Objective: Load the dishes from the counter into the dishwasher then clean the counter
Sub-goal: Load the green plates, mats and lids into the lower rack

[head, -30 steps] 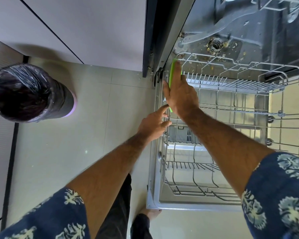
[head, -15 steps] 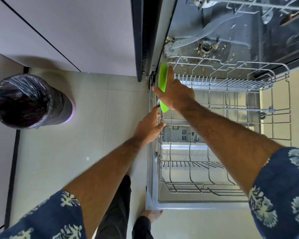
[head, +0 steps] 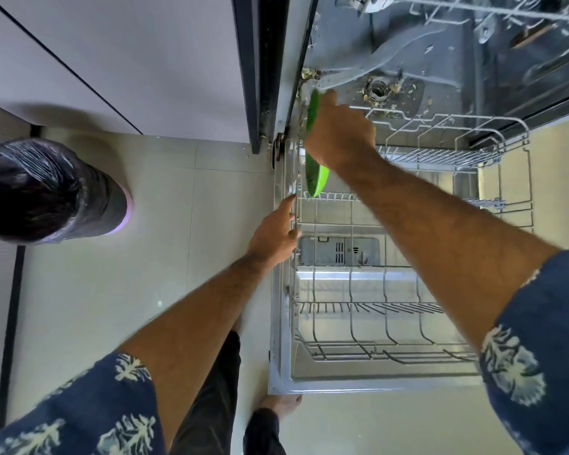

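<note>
Flat bright-green plastic plate (head: 316, 178) on edge at the far left corner of the grey wire lower dishwasher rack (head: 408, 323), now lower than a second ago, its bottom rim down among the tines. Right hand (head: 340, 136) curled round the top rim, gripping. Left hand (head: 276, 233) resting on the rack's left rail, fingers loosely bent, holding nothing, apparently steadying. Plate nearly seated, release probably next. Rest of rack unfilled. Black-lined round bin (head: 46, 192) well apart on the floor, left.

Both arms reached far forward. The right hand (head: 339, 134) was curled in a grip, farther out. The left hand (head: 275, 233) lay nearer, fingers loosely extended.
</note>
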`<state>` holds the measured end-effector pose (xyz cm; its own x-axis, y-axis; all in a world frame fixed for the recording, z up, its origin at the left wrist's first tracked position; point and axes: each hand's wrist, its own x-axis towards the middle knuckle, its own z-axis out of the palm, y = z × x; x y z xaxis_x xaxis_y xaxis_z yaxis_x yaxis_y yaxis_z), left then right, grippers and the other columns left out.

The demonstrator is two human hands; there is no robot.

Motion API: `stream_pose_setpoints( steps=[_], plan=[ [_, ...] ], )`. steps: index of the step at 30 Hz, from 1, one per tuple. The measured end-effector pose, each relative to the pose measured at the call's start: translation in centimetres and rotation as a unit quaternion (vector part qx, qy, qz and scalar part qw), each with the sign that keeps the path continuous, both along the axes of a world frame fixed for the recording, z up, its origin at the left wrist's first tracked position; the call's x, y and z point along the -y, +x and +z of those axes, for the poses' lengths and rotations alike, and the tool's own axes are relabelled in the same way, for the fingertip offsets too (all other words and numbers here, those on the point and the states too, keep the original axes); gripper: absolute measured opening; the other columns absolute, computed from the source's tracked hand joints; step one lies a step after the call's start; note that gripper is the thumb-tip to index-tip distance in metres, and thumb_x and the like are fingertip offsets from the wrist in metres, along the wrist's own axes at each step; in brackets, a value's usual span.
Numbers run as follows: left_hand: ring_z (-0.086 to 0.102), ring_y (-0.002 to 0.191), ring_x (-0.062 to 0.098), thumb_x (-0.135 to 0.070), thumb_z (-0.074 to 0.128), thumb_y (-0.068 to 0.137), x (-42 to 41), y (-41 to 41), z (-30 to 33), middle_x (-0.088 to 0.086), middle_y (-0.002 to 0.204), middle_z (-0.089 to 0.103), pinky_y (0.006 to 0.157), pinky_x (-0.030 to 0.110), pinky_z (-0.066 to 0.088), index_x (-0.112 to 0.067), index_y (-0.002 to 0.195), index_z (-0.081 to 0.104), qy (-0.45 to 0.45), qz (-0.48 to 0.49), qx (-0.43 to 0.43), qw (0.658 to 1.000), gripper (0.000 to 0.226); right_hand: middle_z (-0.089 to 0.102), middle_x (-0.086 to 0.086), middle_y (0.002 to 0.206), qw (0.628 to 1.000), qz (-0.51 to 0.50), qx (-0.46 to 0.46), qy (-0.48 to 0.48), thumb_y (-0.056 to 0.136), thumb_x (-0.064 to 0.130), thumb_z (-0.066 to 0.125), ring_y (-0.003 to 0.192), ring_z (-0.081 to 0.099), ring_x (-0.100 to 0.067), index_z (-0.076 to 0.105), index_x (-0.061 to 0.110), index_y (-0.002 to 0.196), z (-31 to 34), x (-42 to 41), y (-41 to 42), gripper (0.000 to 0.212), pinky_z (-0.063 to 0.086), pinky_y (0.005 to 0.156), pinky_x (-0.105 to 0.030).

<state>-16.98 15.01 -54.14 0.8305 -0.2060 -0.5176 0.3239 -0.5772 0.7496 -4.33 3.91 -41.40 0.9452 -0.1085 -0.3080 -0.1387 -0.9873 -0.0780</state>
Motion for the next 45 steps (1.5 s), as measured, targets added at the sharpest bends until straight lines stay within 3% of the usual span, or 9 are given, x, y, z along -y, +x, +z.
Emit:
stream_pose_setpoints(
  steps=[4,7,17,23,25,27,30,40,45],
  plan=[
    [0.066,0.108,0.026,-0.013,0.064,0.094,-0.1,0.3,0.1,0.014,0.14,0.054,0.07,0.019,0.051,-0.028,0.155,0.024,0.003,-0.014,-0.01,1.0,0.074,0.06,-0.018,0.12,0.999,-0.031,-0.018,0.0,0.098,0.018,0.048,0.11,0.06,-0.039,0.036,0.006,0.139,1.5,3.4,0.1,0.044,0.047,0.081,-0.043],
    [0.064,0.114,0.028,-0.012,0.064,0.094,-0.4,0.2,0.2,0.015,0.143,0.053,0.085,0.031,0.057,-0.027,0.156,0.023,0.001,-0.021,-0.009,1.0,0.076,0.059,-0.023,0.121,1.0,-0.011,0.02,-0.011,0.1,0.022,0.048,0.112,0.059,-0.045,0.036,0.005,0.14,2.6,4.6,-0.9,0.045,0.049,0.089,-0.051],
    [0.063,0.117,0.027,-0.015,0.066,0.093,-0.6,0.1,0.2,0.013,0.143,0.053,0.094,0.043,0.056,-0.029,0.155,0.023,-0.006,-0.028,-0.009,1.0,0.077,0.067,-0.02,0.103,0.993,0.09,0.0,-0.082,0.092,0.01,0.058,0.088,0.066,-0.041,0.023,0.001,0.147,-0.6,2.6,-1.4,0.066,0.042,0.064,-0.04],
    [0.061,0.121,0.027,-0.015,0.066,0.093,-0.7,0.1,0.0,0.011,0.144,0.053,0.098,0.047,0.052,-0.03,0.155,0.022,-0.019,-0.019,-0.021,0.999,0.077,0.061,-0.012,0.076,0.99,0.106,-0.015,-0.089,0.088,0.002,0.063,0.058,0.05,-0.025,0.009,-0.005,0.152,-1.9,0.5,-2.1,0.085,0.048,0.064,-0.04],
    [0.06,0.123,0.026,-0.016,0.066,0.093,-0.7,0.0,0.0,0.011,0.144,0.053,0.099,0.047,0.052,-0.03,0.155,0.022,-0.019,-0.019,-0.022,0.999,0.077,0.06,-0.01,0.072,0.993,0.098,-0.021,-0.058,0.088,0.002,0.063,0.053,0.05,-0.022,0.003,-0.003,0.153,-2.8,-0.4,-2.3,0.089,0.044,0.053,-0.035],
    [0.06,0.122,0.025,-0.017,0.067,0.093,-0.7,0.1,-0.1,0.009,0.143,0.054,0.098,0.047,0.053,-0.031,0.154,0.025,-0.015,-0.019,-0.023,0.999,0.075,0.063,-0.012,0.076,0.995,0.088,-0.033,-0.029,0.089,0.006,0.061,0.056,0.058,-0.024,-0.005,0.0,0.154,-4.1,-1.5,-2.9,0.093,0.049,0.048,-0.035],
    [0.061,0.121,0.022,-0.018,0.068,0.091,-0.6,0.2,-0.3,0.006,0.138,0.059,0.098,0.047,0.052,-0.031,0.143,0.035,-0.014,-0.021,-0.012,1.0,0.063,0.066,-0.018,0.094,0.996,0.065,-0.066,-0.006,0.089,0.011,0.061,0.072,0.066,-0.031,-0.012,0.004,0.154,-6.3,-2.4,-3.9,0.099,0.059,0.064,-0.045],
    [0.066,0.113,0.023,-0.027,0.067,0.093,-1.0,0.0,-0.5,0.006,0.139,0.059,0.097,0.045,0.053,-0.031,0.15,0.03,0.004,-0.034,-0.01,0.999,0.069,0.065,-0.019,0.102,0.996,0.06,-0.066,0.016,0.096,0.049,0.054,0.067,0.058,-0.027,-0.015,0.013,0.155,-7.9,-0.9,-4.0,0.098,0.052,0.064,-0.037],
    [0.065,0.112,0.019,-0.031,0.061,0.096,-1.5,-0.1,0.7,0.004,0.14,0.058,0.098,0.042,0.052,-0.034,0.151,0.025,0.018,-0.042,-0.015,0.999,0.066,0.068,-0.017,0.113,0.992,0.018,-0.124,0.027,0.091,0.072,0.041,0.088,0.068,-0.033,-0.018,0.017,0.154,-6.8,0.6,-4.4,0.102,0.049,0.074,-0.04]
  ],
)
